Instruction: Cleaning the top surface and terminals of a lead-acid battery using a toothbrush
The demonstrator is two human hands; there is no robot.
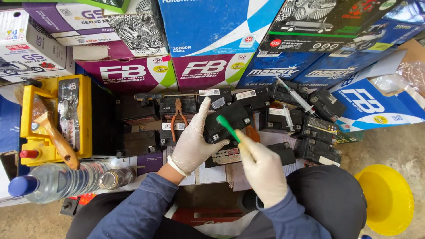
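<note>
Between your hands sits a small black battery (228,121): your left hand (193,141) lies flat, steadying it; your right hand (262,170) grips a green-handled tool (227,127) at its top. Just beyond lie pliers (178,116) and more batteries (305,117); a slip could tip them.

At the top of the frame you see a wall of stacked cardboard boxes (212,40), blue, purple and black. At the lower right you see bare grey concrete floor (389,146) with a yellow plastic basin (387,199) on it. At the left you see a yellow charger case (84,115). The light is soft and even daylight.
</note>
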